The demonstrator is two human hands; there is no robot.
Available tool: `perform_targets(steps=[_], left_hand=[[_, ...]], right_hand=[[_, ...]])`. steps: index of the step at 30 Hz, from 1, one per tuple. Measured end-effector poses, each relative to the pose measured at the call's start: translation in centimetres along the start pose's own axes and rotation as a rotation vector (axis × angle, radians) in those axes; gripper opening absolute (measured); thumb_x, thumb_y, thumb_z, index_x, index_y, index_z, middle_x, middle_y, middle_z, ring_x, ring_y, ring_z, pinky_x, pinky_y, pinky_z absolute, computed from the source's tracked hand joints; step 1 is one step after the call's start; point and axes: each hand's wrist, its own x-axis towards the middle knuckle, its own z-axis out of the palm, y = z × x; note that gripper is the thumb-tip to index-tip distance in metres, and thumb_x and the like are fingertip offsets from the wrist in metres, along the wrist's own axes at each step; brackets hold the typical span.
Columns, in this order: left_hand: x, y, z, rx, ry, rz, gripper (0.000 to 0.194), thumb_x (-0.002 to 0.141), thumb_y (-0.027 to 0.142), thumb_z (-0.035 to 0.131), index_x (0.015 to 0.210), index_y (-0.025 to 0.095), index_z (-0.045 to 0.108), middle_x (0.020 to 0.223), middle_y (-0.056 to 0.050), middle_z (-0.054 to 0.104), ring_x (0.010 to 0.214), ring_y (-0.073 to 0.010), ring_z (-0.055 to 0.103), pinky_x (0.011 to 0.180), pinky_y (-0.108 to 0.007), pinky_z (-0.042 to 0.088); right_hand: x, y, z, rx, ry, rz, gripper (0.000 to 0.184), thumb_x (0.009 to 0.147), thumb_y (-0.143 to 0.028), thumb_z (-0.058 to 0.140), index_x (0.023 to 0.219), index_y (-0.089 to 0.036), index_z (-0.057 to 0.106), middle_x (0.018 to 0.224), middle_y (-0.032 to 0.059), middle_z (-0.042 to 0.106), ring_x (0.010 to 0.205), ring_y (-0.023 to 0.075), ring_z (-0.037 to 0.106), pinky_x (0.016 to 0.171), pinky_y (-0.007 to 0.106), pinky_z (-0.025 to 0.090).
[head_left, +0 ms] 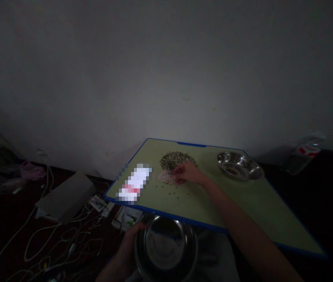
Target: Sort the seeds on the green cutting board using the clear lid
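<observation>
Sitting near scattered grains (173, 159): metal basin (244, 161).

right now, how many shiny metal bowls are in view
2. One tabletop bowl on the right side of the blue-edged table; one held bowl in the left hand, at the near edge. Another could be hidden.

I count one left hand (131, 239), one right hand (186, 173), two bowls (166, 250), one bench (266, 207) and one screen (134, 183). One bottle (306, 154) and one box (68, 196) show; seed-like bits (178, 157) are too many to count.
</observation>
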Motion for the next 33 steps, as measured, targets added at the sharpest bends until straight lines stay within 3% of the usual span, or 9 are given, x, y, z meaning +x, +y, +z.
perform_targets(steps=[7, 17, 24, 33], left_hand=[[-0.4, 0.3, 0.2, -0.032, -0.011, -0.021, 0.027, 0.070, 0.020, 0.048, 0.050, 0.010, 0.063, 0.045, -0.008, 0.066, 0.042, -0.0148, 0.056, 0.052, -0.025, 0.043], [1.4, -0.7, -1.2, -0.004, -0.007, 0.057, 0.022, 0.067, 0.023, 0.051, 0.051, 0.011, 0.062, 0.044, -0.006, 0.063, 0.043, -0.0157, 0.055, 0.052, -0.027, 0.043], [1.0, -0.5, -1.0, -0.005, -0.007, 0.022, 0.021, 0.067, 0.023, 0.051, 0.054, 0.011, 0.062, 0.048, -0.008, 0.066, 0.047, -0.0193, 0.058, 0.055, -0.030, 0.044], [0.1, 0.0, -0.3, -0.030, -0.041, -0.009, 0.025, 0.068, 0.021, 0.049, 0.049, 0.010, 0.061, 0.045, -0.009, 0.065, 0.044, -0.0171, 0.056, 0.053, -0.027, 0.043]], right_hand=[[-0.1, -0.1, 0.1, -0.016, -0.010, -0.012, 0.016, 0.059, -0.020, 0.067, 0.072, -0.013, 0.061, 0.054, -0.0007, 0.063, 0.047, 0.0127, 0.061, 0.048, 0.024, 0.052], [-0.2, -0.3, 0.2, -0.018, -0.034, -0.008, 0.015, 0.059, -0.017, 0.066, 0.072, -0.011, 0.060, 0.054, 0.0002, 0.063, 0.047, 0.0123, 0.060, 0.046, 0.022, 0.052], [-0.3, -0.3, 0.2, 0.004, -0.034, 0.004, 0.013, 0.060, -0.015, 0.064, 0.072, -0.012, 0.060, 0.053, -0.0002, 0.063, 0.048, 0.0122, 0.061, 0.049, 0.024, 0.052], [-0.2, -0.2, 0.2, -0.064, -0.018, 0.013, 0.014, 0.060, -0.017, 0.066, 0.072, -0.013, 0.060, 0.056, 0.0003, 0.064, 0.049, 0.0120, 0.061, 0.049, 0.023, 0.052]])
